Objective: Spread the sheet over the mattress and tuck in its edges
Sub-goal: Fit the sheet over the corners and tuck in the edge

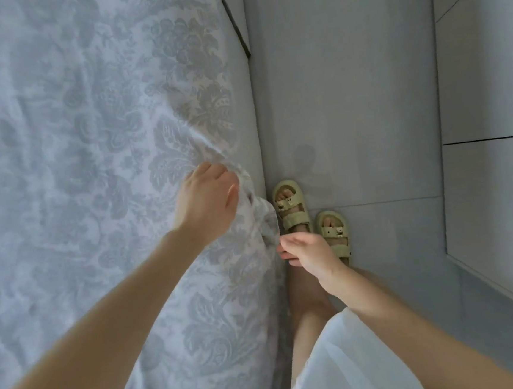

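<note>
The sheet (68,155), pale with a grey damask flower pattern, takes up the whole left of the room from where I stand. It lies spread over the top of the bed and reaches the near edge, with soft creases running across it. The mattress beneath is covered, so I cannot see it. Only the bed's plain grey side (245,108) shows, dropping to the floor. The floor (348,93) is large grey tiles, forming a narrow aisle between the bed and a pale panelled wall (487,81) with dark seams.

The person stands in that aisle, close against the bed, in a white garment (341,357) that hangs to about the knee. Both bare arms reach forward.

The left hand (208,195) is at the bed's edge, back of the hand up. Its fingers are curled down around a gathered bunch of the sheet, and folds fan out from the grip across the top. The bunch hangs over the side below that hand. The right hand (306,252) is lower, beside the bed's side. Its fingers are narrowly curled, with thumb and fingertips pinching the bottom end of the hanging bunch.

A pair of pale yellow-green sandals (290,207) is on the person's feet, the toes just beside the bed.
</note>
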Tool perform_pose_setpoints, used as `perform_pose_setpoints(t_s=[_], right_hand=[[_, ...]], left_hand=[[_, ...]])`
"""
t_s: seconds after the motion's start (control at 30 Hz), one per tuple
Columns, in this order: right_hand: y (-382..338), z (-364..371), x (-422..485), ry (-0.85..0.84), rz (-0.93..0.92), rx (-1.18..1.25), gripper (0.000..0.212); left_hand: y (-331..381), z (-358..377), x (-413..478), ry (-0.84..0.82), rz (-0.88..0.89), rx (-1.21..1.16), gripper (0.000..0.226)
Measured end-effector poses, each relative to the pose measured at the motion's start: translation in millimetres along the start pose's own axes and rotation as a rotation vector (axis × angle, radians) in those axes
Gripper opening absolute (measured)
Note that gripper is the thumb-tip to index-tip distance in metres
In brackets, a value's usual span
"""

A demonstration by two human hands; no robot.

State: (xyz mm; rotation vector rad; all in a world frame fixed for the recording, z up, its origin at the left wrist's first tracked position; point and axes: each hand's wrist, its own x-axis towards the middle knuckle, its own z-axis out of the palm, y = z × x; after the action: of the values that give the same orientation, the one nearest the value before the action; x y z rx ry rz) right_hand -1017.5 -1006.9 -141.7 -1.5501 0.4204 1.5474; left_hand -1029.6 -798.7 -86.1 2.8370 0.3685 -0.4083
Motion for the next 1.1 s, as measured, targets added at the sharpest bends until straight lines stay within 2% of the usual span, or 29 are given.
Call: perform_pose_setpoints(t_s=[0.13,0.2,0.27,0.37,0.47,0.53,0.67,0.83,0.97,1.1], right_hand=[[14.3,17.4,-9.6,-0.057,-0.022,-0.229,0.02],[21.6,29.0,-10.6,-0.077,-0.041,-0.342,0.02],[27.0,37.6,-11.0,-0.092,-0.02,-0.318,0.025],[31.9,45.7,-6.9,-0.091,0.018,-0.217,0.047],[44.1,56.8,1.2,-0.064,-0.039,-0.34,0.038],[51.5,67.7,6.5,0.021,-0.104,-0.433,0.029],[65.3,80.2,13.6,0.216,-0.257,-0.543,0.017],[94.8,73.9,-7.6,0.3,-0.447,-0.666,0.031],[78.8,73.9,-26.3,0.322,-0.438,-0.995,0.044],[76.2,95.6,-71.1,0.357,-0.546,-1.327,0.031]], left_hand=[[-2.0,6.6,-73.3,0.065,-0.442,-0.082,0.016],[-3.1,13.5,-112.2,0.06,-0.563,-0.092,0.015],[0.2,24.0,-147.4,0.024,-0.578,-0.1,0.011],[9.3,43.2,-181.4,-0.061,-0.587,-0.095,0.014],[19.4,61.0,-195.7,-0.171,-0.714,-0.12,0.032],[25.7,74.1,-202.7,-0.201,-0.755,-0.119,0.043],[36.4,93.8,-214.6,-0.109,-0.767,-0.123,0.048],[44.8,99.8,-238.5,-0.035,-0.779,-0.146,0.04],[57.7,105.4,-281.2,-0.059,-0.839,-0.19,0.037],[67.4,117.0,-339.3,-0.046,-1.01,-0.274,0.032]])
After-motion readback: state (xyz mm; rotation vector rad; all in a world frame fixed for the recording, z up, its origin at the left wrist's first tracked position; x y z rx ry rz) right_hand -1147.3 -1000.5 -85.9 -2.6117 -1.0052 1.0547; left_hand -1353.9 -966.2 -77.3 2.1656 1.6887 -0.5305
